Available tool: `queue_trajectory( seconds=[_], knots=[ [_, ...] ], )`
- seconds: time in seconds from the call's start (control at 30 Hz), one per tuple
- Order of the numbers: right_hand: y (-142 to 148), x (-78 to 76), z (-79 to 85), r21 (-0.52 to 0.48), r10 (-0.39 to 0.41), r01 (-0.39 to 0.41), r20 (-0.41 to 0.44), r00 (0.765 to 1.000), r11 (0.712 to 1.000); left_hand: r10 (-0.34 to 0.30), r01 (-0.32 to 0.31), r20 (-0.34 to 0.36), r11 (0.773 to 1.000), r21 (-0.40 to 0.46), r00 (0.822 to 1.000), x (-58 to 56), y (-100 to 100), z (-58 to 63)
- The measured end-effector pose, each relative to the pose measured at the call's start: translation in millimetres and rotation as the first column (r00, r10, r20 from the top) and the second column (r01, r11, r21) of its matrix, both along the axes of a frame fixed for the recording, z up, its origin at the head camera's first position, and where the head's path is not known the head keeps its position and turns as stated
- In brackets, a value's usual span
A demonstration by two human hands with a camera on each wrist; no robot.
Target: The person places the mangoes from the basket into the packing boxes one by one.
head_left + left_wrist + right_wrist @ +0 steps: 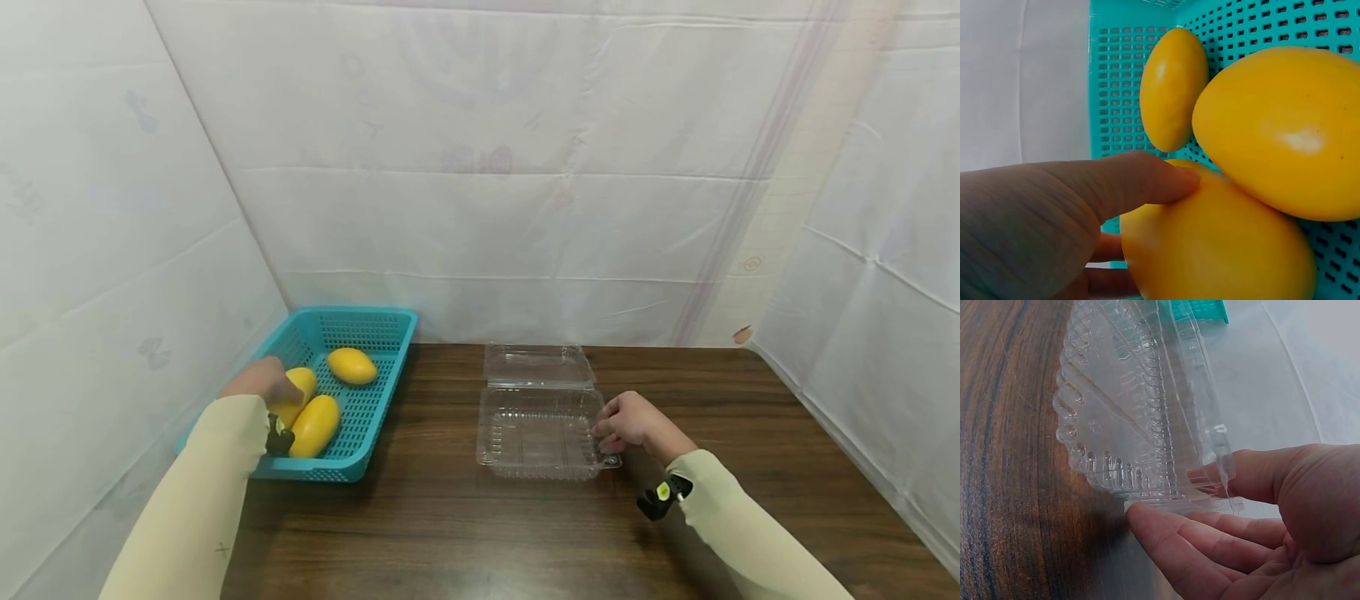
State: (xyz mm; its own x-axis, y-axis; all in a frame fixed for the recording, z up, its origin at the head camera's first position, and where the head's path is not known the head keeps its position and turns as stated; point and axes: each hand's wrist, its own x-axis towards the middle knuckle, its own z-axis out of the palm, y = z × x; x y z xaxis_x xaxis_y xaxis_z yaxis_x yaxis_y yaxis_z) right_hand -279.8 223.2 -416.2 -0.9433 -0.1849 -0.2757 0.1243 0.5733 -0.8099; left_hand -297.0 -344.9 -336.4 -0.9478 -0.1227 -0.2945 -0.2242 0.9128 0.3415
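Note:
My left hand (258,382) reaches into the blue plastic basket (411,333) and grips a yellow mango (1229,250). In the left wrist view the thumb lies across its top and fingers pass round its side. Two more mangoes lie beside it: one close by (316,427), the other farther back (352,366). On the right, my right hand (636,421) pinches the right side wall of a clear plastic clamshell box (540,442). In the right wrist view its thumb is inside the wall and the fingers outside. The box stands with its lid (538,364) folded back.
A brown wooden table (442,533) carries the basket at the left and the box near the middle. White sheeting (480,167) hangs behind and along both sides. The basket's raised rim surrounds the mangoes.

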Motion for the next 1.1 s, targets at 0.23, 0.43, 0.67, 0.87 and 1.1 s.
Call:
queue_trajectory(
  seconds=[0.23,0.43,0.67,0.87,1.1],
  knots=[
    [1.5,-0.3,0.1,-0.004,-0.003,0.003,0.005,1.0,1.0,0.007,-0.007,0.011,1.0,0.012,1.0,1.6,-0.2,6.6],
    [2.8,0.4,2.0,-0.004,0.003,-0.003,0.001,1.0,1.0,-0.016,0.016,-0.003,1.0,0.0,1.0,1.7,-0.2,10.6],
    [2.1,0.0,1.5,-0.01,-0.002,0.002,0.016,1.0,1.0,-0.031,0.031,-0.012,1.0,-0.002,0.999,0.0,-0.6,13.3],
    [0.6,0.3,2.2,-0.003,-0.013,0.013,0.013,1.0,1.0,-0.052,0.051,-0.03,0.998,-0.028,0.998,0.5,0.8,16.9],
    [0.6,0.9,1.2,0.011,-0.004,0.004,0.0,1.0,1.0,-0.065,0.064,-0.033,0.998,-0.029,0.997,2.0,2.8,19.5]
  ],
)
